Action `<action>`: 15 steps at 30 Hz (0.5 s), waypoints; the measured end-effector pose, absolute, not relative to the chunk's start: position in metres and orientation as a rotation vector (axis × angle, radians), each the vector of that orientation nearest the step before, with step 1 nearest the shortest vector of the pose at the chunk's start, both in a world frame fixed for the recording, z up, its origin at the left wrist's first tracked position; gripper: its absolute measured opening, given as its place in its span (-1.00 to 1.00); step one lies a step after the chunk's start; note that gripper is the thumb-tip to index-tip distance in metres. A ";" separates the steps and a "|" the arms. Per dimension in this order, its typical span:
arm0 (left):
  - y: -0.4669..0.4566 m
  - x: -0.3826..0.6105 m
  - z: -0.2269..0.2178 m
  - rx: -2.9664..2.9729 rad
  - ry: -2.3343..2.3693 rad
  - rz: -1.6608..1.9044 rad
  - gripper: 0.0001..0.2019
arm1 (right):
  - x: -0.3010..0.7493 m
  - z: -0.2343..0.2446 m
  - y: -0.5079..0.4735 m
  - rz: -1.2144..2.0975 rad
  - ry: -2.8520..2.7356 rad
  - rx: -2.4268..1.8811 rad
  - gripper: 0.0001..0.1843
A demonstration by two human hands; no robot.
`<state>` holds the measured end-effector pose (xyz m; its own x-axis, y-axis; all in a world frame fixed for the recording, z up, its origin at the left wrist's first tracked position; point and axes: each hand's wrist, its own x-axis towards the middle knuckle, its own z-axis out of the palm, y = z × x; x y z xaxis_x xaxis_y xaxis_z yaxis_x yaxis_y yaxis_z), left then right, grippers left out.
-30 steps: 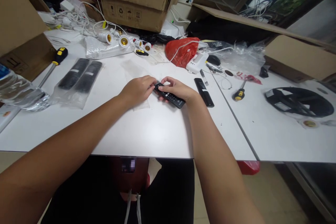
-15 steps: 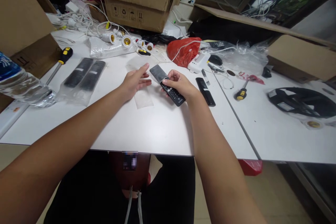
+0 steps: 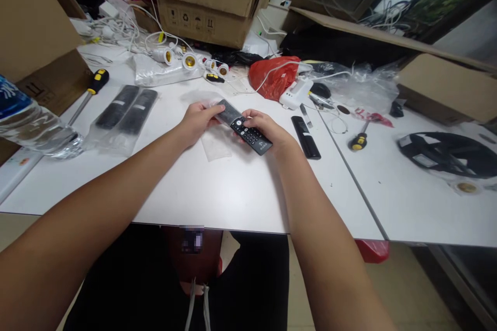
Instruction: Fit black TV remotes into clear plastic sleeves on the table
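Black remote (image 3: 254, 138) is in both hands, just above the white table (image 3: 233, 191), angled, button side up. Its far end sits in a clear plastic sleeve (image 3: 229, 112); the near end with the keypad is bare. Right hand (image 3: 264, 126): clamped on remote, thumb on the upper buttons, fingers curled underneath. Left hand (image 3: 200, 120): thumb and fingers closed on the sleeved end; hard to tell if they pinch only film or the remote through it. Flat piece of clear film (image 3: 217, 148) on table below the hands. Second black remote (image 3: 306, 137) lies right of the right hand, apart from it. Two bagged remotes (image 3: 136, 111) lie side by side at left, near a yellow-black screwdriver (image 3: 98, 81) and a water bottle (image 3: 37, 124). Red plastic bag (image 3: 272, 78) beyond the hands, beside a white power strip (image 3: 295, 94).
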<state>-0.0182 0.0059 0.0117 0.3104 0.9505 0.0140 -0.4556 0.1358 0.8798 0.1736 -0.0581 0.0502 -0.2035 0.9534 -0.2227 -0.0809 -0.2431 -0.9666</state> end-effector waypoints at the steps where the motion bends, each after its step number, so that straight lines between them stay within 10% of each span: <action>1: 0.007 -0.018 0.012 0.923 0.663 1.153 -0.84 | 0.175 0.049 -0.057 1.624 -1.104 -1.147 -0.61; 15: 0.014 -0.023 0.013 0.949 0.547 1.078 -0.69 | 0.172 0.044 -0.055 1.660 -1.086 -1.142 -0.62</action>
